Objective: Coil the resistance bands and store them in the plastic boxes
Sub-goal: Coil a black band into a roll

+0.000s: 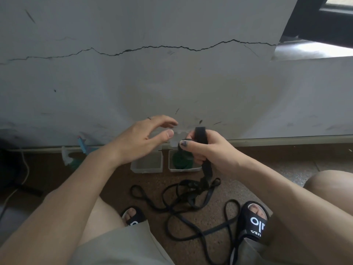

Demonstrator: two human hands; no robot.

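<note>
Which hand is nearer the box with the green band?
Right. The right hand, gripping a black band, overlaps that box in view; the open left hand overlaps the other box.

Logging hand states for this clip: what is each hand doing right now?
Left hand: open, holding nothing.
Right hand: grips the black resistance band.

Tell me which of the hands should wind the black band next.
Probably the left hand: it hovers open beside the black band, while the right hand already grips the band's upper end.
</note>
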